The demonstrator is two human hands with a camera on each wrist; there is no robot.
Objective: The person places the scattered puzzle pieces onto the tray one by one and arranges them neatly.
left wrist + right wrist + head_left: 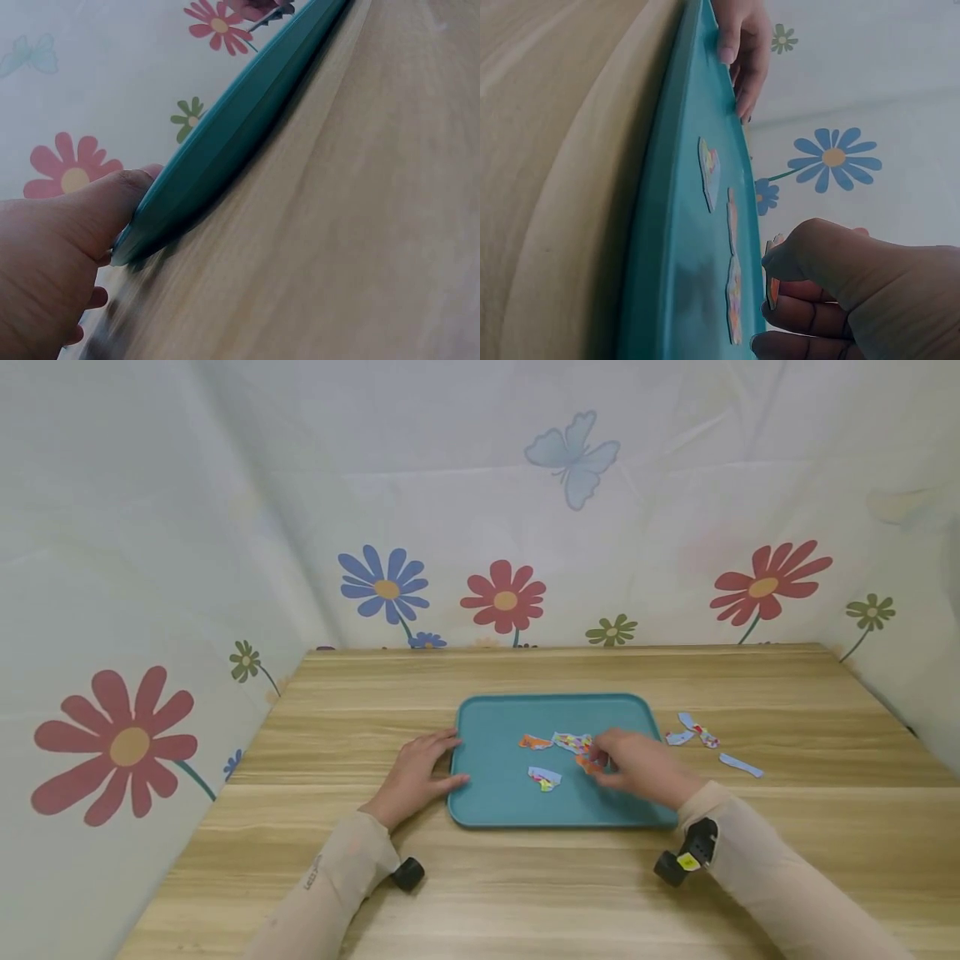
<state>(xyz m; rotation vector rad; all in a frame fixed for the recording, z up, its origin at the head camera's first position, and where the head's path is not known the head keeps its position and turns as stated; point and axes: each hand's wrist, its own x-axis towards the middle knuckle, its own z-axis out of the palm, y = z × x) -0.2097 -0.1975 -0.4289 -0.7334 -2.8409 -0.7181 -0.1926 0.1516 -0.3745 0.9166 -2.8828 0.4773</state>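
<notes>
A teal rectangular tray (495, 802) lies on the wooden table. My left hand (416, 777) grips its left edge, thumb over the rim and fingers along the outside. Over the tray's right half, my right hand (645, 768) pinches a small flat orange piece (773, 292) between thumb and fingers. Just left of those fingertips, a multicoloured piece (568, 742) lies end to end with another orange piece (535, 742). Nearer the front of the tray is a pale blue piece (544, 777) with pink and yellow on it.
Right of the tray, several loose flat pieces lie on the table (825, 843), among them a long pale blue strip (741, 766) and a red-patterned piece (706, 737). A flower-printed cloth (637, 527) hangs behind the table and down its sides.
</notes>
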